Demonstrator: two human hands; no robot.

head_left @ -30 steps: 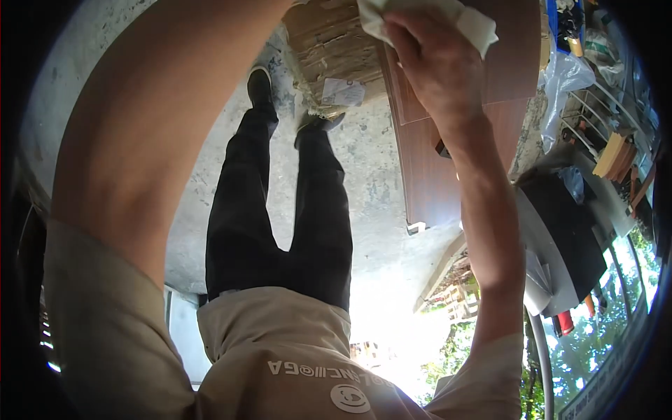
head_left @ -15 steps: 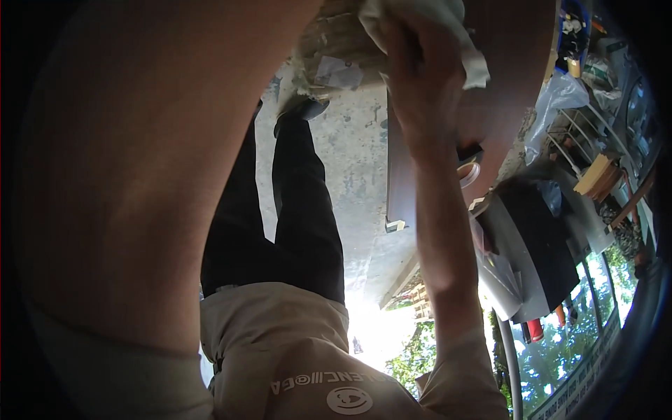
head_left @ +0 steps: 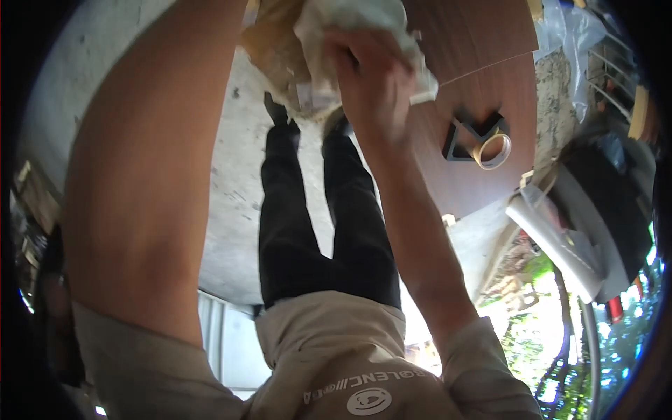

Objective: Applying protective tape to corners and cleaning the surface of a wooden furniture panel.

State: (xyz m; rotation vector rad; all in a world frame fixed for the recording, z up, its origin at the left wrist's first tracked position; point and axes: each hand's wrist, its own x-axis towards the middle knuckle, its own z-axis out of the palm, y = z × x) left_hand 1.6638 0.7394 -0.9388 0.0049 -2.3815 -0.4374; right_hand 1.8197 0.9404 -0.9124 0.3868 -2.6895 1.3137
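Right hand bunched on a white cloth over a brown paper bundle at arm's length

The right hand (head_left: 367, 77) is closed on a crumpled white cloth (head_left: 350, 21) pressed against a brown paper-wrapped bundle (head_left: 276, 49) near the top of the view, above the concrete floor (head_left: 231, 175). The left hand is out of sight past the upper edge, only its forearm (head_left: 147, 175) showing, so its grip cannot be told. The cloth looks loosely gathered; I judge a corner could slip free, or the torn-looking paper could give way and drop to the floor. Whether the bundle holds anything is hidden. On the brown desk (head_left: 476, 70) a roll of tape (head_left: 492, 148) lies touching a dark triangular frame (head_left: 467, 138), well apart from the hand.
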